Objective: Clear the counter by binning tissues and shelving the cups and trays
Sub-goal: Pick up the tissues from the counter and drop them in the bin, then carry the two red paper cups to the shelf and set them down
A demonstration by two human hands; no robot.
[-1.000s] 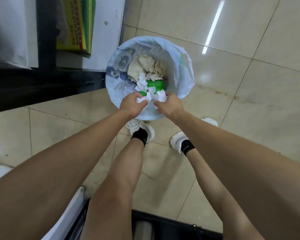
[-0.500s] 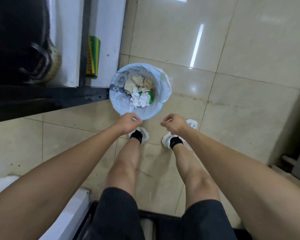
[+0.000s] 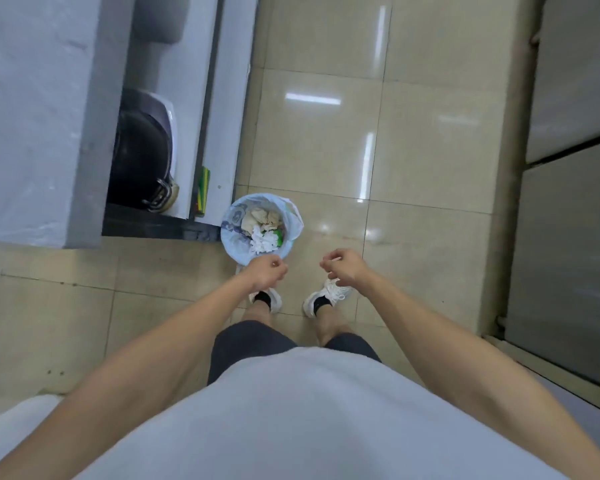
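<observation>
A small bin [image 3: 293, 220] lined with a pale blue bag stands on the tiled floor just ahead of my feet. White crumpled tissues [image 3: 264, 241] lie on top inside it, beside a green item and some beige paper. My left hand [image 3: 268, 272] hovers over the bin's near rim with fingers curled and nothing in it. My right hand [image 3: 344, 267] hangs to the right of the bin, fingers loosely curled, also holding nothing. No cups or trays are in view.
A white counter block [image 3: 39, 116] fills the left, with a dark helmet-like object [image 3: 142, 154] in a recess and a yellow-green packet [image 3: 203, 190] by the bin. A metal-framed door or cabinet [image 3: 568, 202] runs along the right. Beige floor tiles [image 3: 413, 168] lie between.
Both hands let go of the white tissues into the bin and pulled back and apart. The view has risen as I stood up, so the bin looks smaller and farther.
</observation>
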